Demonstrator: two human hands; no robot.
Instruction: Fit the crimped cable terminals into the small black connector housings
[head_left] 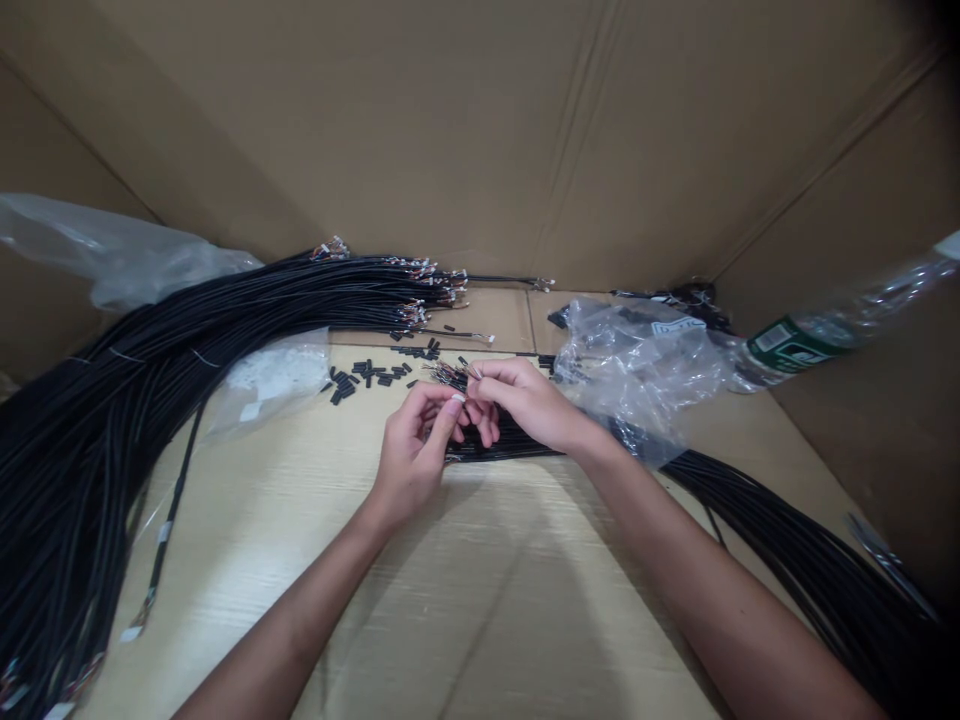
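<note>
Nearest you, your two bare forearms reach in from the bottom edge over a pale desk point(420, 640). At your lower left, a thick bundle of black cables point(112, 430) sweeps along the side, and one loose cable point(176, 485) lies apart from it, ending in a white plug point(131, 633). At your lower right, a second black bundle point(757, 525) runs out past your right arm; a slim metal tool point(885, 560) lies beyond it, its kind unclear.

In the middle, your left grip point(412, 440) pinches a small white connector point(458, 398) between thumb and forefinger. Just beside it, your right grip point(536, 400) has thumb and forefinger pressed together on thin wires point(474, 373). Both are above a row of black cables point(510, 440) lying on the desk, the connector over its left end.

Slightly farther, short black tubes point(367, 372) are scattered left of the wires, next to a clear bag of white pieces point(274, 375). To the right, a crumpled clear bag point(637, 350) touches or nearly touches a tilted plastic bottle with a green label point(795, 345).

Farthest, the left bundle's plugged ends rest before brown cardboard walls point(450, 120).
</note>
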